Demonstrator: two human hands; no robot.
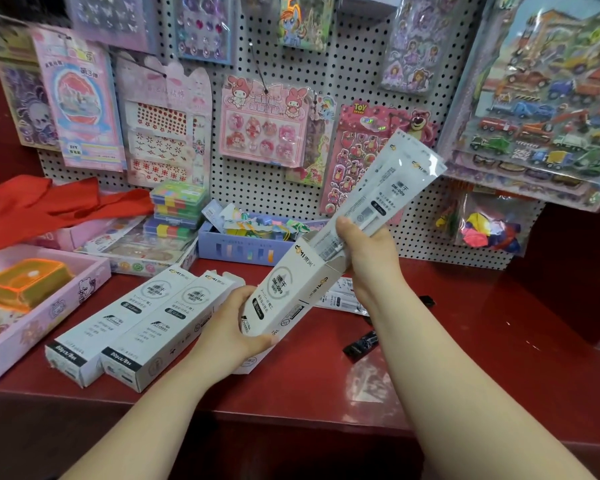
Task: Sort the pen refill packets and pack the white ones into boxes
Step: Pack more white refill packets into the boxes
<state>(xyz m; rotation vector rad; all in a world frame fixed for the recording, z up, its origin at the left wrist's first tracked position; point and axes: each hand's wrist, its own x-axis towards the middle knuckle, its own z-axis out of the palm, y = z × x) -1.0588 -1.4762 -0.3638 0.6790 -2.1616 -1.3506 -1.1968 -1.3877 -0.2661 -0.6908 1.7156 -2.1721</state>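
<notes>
Box [289,289] in L hand [230,328], packets [391,180] R hand [365,252].

Bare left hand [227,329], bare right hand [366,259], forearms [146,420] uncovered

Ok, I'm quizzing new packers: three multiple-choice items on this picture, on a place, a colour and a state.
1. Where are the white packets? A in the right hand B on the pegboard C in the pink tray
2. The loose packet by the right forearm is: A white B black C green
3. The top of the box in the left hand is: A taped B crushed C open
A: its fingers grip them. B: dark against the red counter. C: packets poke into its mouth.
</notes>
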